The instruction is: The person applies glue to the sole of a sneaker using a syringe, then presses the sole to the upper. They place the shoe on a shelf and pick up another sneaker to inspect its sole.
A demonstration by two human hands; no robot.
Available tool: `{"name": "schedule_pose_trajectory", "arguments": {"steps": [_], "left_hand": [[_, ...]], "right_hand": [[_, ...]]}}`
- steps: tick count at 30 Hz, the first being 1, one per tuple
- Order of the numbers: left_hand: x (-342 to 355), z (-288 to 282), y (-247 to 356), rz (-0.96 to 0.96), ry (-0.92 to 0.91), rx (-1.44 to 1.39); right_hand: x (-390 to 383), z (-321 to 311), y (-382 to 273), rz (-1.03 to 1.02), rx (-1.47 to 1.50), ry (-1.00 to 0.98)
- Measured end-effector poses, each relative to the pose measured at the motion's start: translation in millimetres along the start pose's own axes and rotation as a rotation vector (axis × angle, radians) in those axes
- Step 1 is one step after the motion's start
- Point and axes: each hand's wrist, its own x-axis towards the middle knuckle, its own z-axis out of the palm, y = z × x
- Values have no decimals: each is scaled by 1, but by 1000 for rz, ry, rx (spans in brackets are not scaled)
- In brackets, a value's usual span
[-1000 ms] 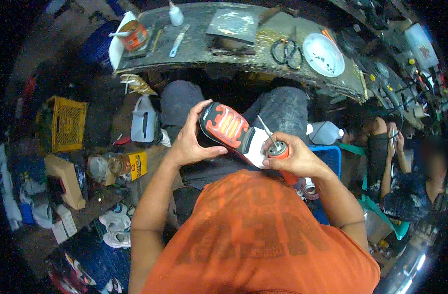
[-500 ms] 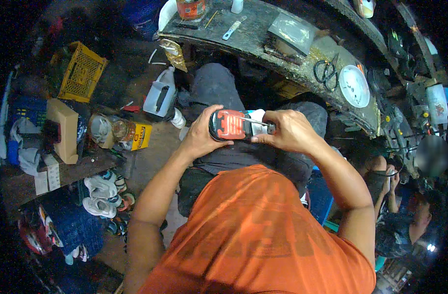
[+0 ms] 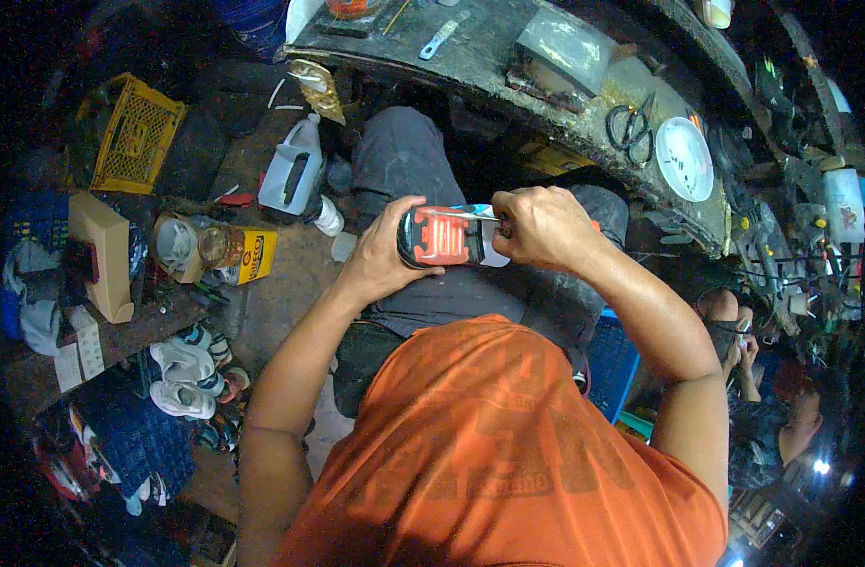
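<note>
Gripping a shoe (image 3: 438,238) by one end in the left hand (image 3: 387,244), pinching between thumb and fingers, and holding its red-and-black underside upward over the lap (image 3: 442,302), on the near side of the tabletop (image 3: 380,42). Clenching a thin tool (image 3: 468,217) in the right hand (image 3: 551,225), pointing it leftward along the far side of the underside; not making clear whether touching or just hovering. Possibly skidding toward the left fingers from pressing too hard near the rounded edge, or tilting the shoe from lacking visible firm support beneath. Lying well apart from both hands on the tabletop: scissors (image 3: 631,129) and a white bowl (image 3: 686,159).
</note>
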Motion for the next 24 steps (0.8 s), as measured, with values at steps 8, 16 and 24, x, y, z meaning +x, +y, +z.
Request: {"name": "schedule_pose_trajectory", "arguments": {"steps": [8, 16, 24], "left_hand": [[-1, 3, -2, 46, 22, 14], [-5, 6, -10, -64, -12, -72], [-9, 12, -18, -31, 37, -69]], "right_hand": [[-1, 3, -1, -22, 4, 17], [-5, 14, -5, -81, 58, -8], [-25, 28, -11, -108, 161, -30]]}}
